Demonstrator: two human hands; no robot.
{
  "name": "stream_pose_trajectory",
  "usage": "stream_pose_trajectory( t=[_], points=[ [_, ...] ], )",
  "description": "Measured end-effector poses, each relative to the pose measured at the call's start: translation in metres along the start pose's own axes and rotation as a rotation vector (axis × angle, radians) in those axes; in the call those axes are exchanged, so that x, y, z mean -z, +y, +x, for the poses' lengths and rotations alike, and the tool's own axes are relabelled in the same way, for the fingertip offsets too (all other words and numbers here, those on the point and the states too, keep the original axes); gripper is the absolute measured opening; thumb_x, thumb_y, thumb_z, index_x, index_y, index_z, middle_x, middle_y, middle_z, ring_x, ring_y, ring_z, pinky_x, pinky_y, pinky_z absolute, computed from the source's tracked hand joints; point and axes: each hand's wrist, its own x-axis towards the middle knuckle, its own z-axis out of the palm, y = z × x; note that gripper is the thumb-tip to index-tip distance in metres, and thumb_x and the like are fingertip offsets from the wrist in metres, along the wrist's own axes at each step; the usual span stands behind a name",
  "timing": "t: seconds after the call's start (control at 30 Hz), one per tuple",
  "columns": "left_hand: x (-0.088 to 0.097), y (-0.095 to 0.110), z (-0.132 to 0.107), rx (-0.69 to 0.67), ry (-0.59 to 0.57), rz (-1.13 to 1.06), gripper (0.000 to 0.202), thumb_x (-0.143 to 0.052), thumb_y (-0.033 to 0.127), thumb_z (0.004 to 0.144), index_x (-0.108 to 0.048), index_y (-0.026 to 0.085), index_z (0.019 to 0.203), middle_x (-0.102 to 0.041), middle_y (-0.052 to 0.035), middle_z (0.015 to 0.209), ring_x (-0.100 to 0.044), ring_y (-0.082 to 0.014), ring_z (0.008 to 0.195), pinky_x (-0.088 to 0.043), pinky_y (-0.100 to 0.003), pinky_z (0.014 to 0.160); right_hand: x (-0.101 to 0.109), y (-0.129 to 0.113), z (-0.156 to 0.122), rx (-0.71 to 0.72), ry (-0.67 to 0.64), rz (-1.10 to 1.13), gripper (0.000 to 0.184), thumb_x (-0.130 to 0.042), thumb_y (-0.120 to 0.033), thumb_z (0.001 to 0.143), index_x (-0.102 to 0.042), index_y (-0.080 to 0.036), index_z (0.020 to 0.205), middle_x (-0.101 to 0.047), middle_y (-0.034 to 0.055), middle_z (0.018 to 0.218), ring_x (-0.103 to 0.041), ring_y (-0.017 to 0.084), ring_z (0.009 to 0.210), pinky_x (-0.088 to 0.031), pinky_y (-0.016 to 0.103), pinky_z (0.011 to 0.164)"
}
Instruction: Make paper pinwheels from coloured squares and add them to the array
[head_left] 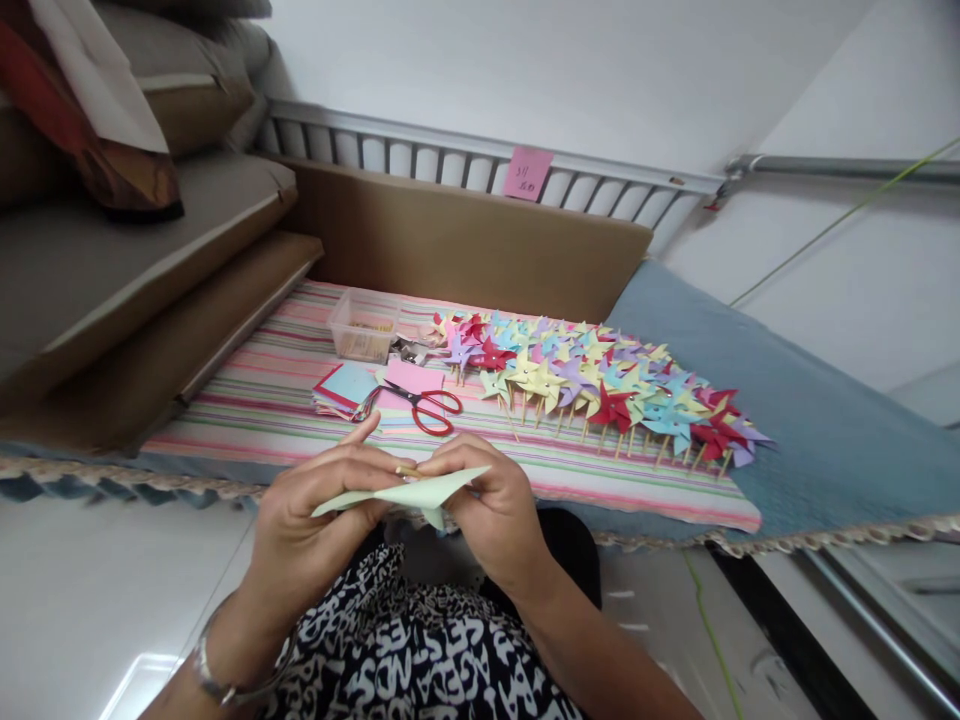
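Note:
My left hand (322,515) and my right hand (491,505) meet over my lap, both pinched on a pale green folded paper pinwheel (409,493). A thin wooden stick (409,470) shows between my fingertips at the pinwheel's middle. My left forefinger points upward. Beyond my hands, on the striped cloth (255,400), lie red-handled scissors (429,405) and a stack of coloured paper squares (346,388).
Several finished pinwheels on sticks (592,385) lie in rows across the cloth. A clear plastic box (364,325) stands behind the paper. A brown board (465,235) and a white railing (450,155) back the surface. Cushions (112,230) pile at the left. Blue blanket (787,420) at right.

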Motion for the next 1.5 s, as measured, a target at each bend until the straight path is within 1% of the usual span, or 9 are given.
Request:
stream_pose_trajectory(
  t=[0.23, 0.5, 0.6, 0.7, 0.77, 0.9, 1.07, 1.33, 1.5],
  points=[
    [0.0, -0.003, -0.002, 0.013, -0.001, -0.007, 0.024, -0.063, 0.005, 0.077, -0.069, 0.025, 0.088, -0.073, 0.0011, 0.087, -0.069, -0.0165, 0.081, -0.038, -0.053, 0.105, -0.003, 0.004, -0.004, -0.016, 0.005, -0.011, 0.012, -0.064, -0.014, 0.08, -0.071, -0.023, 0.079, -0.064, 0.0, 0.073, -0.061, 0.013, 0.069, -0.049, 0.027, 0.063],
    [-0.002, -0.004, -0.002, 0.008, 0.025, 0.007, 0.02, -0.064, 0.008, 0.077, -0.069, 0.025, 0.086, -0.074, 0.0006, 0.084, -0.069, -0.018, 0.08, -0.04, -0.055, 0.103, -0.004, 0.005, -0.006, -0.017, 0.02, -0.023, 0.014, -0.063, -0.011, 0.079, -0.071, -0.023, 0.08, -0.064, 0.0007, 0.074, -0.061, 0.013, 0.069, -0.049, 0.027, 0.064],
    [-0.003, -0.006, -0.001, 0.016, 0.07, 0.032, 0.018, -0.066, 0.01, 0.076, -0.069, 0.025, 0.085, -0.074, 0.0006, 0.086, -0.069, -0.018, 0.081, -0.04, -0.055, 0.103, -0.003, 0.003, -0.004, 0.007, 0.016, -0.041, 0.014, -0.063, -0.012, 0.08, -0.072, -0.024, 0.082, -0.064, 0.0011, 0.075, -0.061, 0.014, 0.07, -0.049, 0.028, 0.064],
    [-0.005, -0.005, 0.0, -0.026, 0.129, 0.044, 0.018, -0.066, 0.01, 0.075, -0.069, 0.026, 0.084, -0.073, 0.0012, 0.087, -0.068, -0.0166, 0.081, -0.041, -0.054, 0.103, -0.001, 0.0, -0.004, 0.039, 0.001, -0.05, 0.015, -0.064, -0.014, 0.08, -0.072, -0.024, 0.088, -0.065, 0.0019, 0.077, -0.062, 0.014, 0.072, -0.049, 0.028, 0.065],
    [-0.006, -0.003, 0.001, -0.058, 0.147, 0.029, 0.02, -0.066, 0.009, 0.076, -0.069, 0.026, 0.084, -0.072, 0.0021, 0.085, -0.068, -0.0159, 0.079, -0.041, -0.054, 0.103, 0.0, -0.001, -0.005, 0.058, -0.002, -0.04, 0.018, -0.064, -0.014, 0.081, -0.073, -0.025, 0.092, -0.065, 0.0021, 0.079, -0.062, 0.014, 0.073, -0.049, 0.027, 0.066],
    [-0.006, 0.0, 0.0, -0.082, 0.144, 0.014, 0.02, -0.065, 0.009, 0.076, -0.069, 0.027, 0.085, -0.072, 0.0019, 0.083, -0.068, -0.0166, 0.079, -0.04, -0.056, 0.103, 0.002, -0.002, -0.008, 0.081, -0.001, -0.026, 0.021, -0.063, -0.013, 0.082, -0.073, -0.027, 0.095, -0.065, 0.0022, 0.081, -0.062, 0.013, 0.074, -0.05, 0.026, 0.066],
    [-0.008, 0.0, 0.0, -0.105, 0.137, 0.014, 0.021, -0.065, 0.007, 0.075, -0.069, 0.026, 0.084, -0.073, 0.0015, 0.082, -0.068, -0.0163, 0.078, -0.041, -0.055, 0.103, 0.003, -0.002, -0.01, 0.086, -0.001, -0.023, 0.022, -0.061, -0.014, 0.084, -0.073, -0.029, 0.095, -0.066, 0.002, 0.081, -0.062, 0.014, 0.073, -0.052, 0.027, 0.066],
    [-0.008, -0.003, -0.001, -0.086, 0.12, -0.008, 0.02, -0.065, 0.007, 0.075, -0.069, 0.025, 0.083, -0.073, 0.0005, 0.082, -0.068, -0.017, 0.078, -0.041, -0.055, 0.102, 0.003, 0.001, -0.011, 0.089, 0.011, 0.01, 0.023, -0.062, -0.012, 0.082, -0.073, -0.029, 0.094, -0.064, 0.0014, 0.079, -0.062, 0.013, 0.073, -0.052, 0.026, 0.066],
    [-0.008, -0.004, -0.001, -0.07, 0.12, -0.003, 0.018, -0.064, 0.01, 0.077, -0.07, 0.026, 0.083, -0.073, 0.0005, 0.081, -0.069, -0.017, 0.077, -0.043, -0.054, 0.101, 0.003, 0.001, -0.012, 0.078, 0.013, -0.006, 0.022, -0.063, -0.013, 0.082, -0.073, -0.029, 0.093, -0.063, 0.0014, 0.079, -0.062, 0.013, 0.072, -0.053, 0.027, 0.066]
  ],
)
